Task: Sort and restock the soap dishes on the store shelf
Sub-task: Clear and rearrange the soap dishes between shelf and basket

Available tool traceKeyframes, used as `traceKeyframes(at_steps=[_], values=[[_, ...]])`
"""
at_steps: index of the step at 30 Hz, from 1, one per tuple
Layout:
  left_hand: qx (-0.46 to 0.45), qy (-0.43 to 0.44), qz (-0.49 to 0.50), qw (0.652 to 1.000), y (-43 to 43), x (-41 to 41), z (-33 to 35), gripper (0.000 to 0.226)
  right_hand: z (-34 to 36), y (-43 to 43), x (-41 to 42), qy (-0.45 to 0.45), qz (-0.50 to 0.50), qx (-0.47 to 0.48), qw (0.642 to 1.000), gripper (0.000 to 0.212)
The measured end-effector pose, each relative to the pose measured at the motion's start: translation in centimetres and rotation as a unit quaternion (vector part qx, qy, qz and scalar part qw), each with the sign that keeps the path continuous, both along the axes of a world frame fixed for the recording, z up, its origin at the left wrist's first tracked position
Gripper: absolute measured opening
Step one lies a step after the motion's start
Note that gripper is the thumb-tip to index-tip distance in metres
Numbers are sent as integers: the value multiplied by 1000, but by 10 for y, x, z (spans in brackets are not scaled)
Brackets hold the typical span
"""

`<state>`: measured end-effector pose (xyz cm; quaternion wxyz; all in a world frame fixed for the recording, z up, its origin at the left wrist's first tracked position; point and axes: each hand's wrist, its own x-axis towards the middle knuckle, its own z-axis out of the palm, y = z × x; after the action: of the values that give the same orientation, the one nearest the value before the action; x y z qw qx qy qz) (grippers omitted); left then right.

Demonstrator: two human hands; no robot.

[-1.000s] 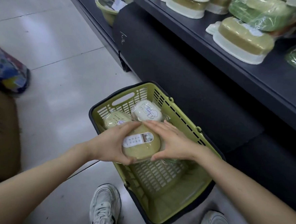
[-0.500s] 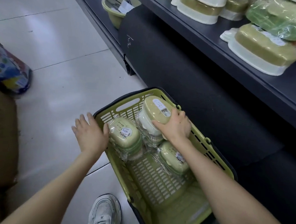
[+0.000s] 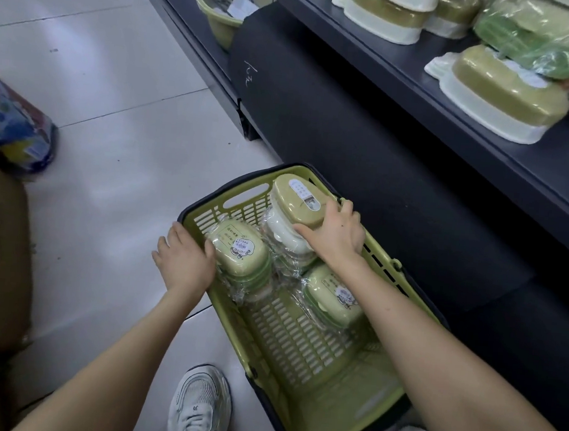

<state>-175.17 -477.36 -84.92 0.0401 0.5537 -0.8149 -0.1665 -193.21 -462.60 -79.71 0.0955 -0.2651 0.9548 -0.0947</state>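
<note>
Soap dish (image 3: 297,199), olive, white label on the lid, grasped at its near end by right hand (image 3: 333,239): fingers curled over the far side, thumb pressed along the near side. Placed at the far right corner of basket (image 3: 300,351), atop a film-wrapped white stack (image 3: 285,239); resting on it or just clear of it, cannot tell.

Left hand (image 3: 185,262) relaxed, laid over the basket's left rim, fingers loose on the outside, thumb touching a wrapped green dish (image 3: 240,249) inside.

Another wrapped green dish (image 3: 333,297) tilted under the right forearm, just beside the stack.

Near half of the basket floor bare: slotted plastic grid, yellow-green walls, dark rim, handle slot in the far wall. Right wall close to the dark base of shelf (image 3: 484,135).

Up on the shelf: olive-and-white dishes (image 3: 500,92) with rounded corners, beside a crinkled green bundle (image 3: 541,34) in clear film.

Left of the basket, glossy pale floor tiles (image 3: 116,102). White sneaker (image 3: 200,408) near the basket's near left corner.
</note>
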Motion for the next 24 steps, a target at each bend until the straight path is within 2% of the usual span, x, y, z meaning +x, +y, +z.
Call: traceKeyframes(at_steps=[4, 7, 12, 16, 18, 24], values=[[-7, -2, 0, 1000, 11, -4, 19, 63, 39, 38, 7, 33, 30, -8, 999, 72], [-19, 18, -40, 999, 30, -15, 41, 65, 73, 78, 8, 65, 41, -26, 997, 57], [-55, 142, -152, 977, 87, -50, 97, 54, 130, 158, 1, 165, 40, -57, 984, 38], [-87, 248, -270, 926, 141, -88, 139, 37, 160, 228, -14, 300, -4, -112, 947, 19], [-102, 284, -323, 897, 166, -109, 156, 34, 167, 263, -27, 339, -45, -115, 933, 17], [-142, 324, -497, 792, 243, -182, 212, 48, 174, 375, -79, 360, -247, -93, 895, 43]])
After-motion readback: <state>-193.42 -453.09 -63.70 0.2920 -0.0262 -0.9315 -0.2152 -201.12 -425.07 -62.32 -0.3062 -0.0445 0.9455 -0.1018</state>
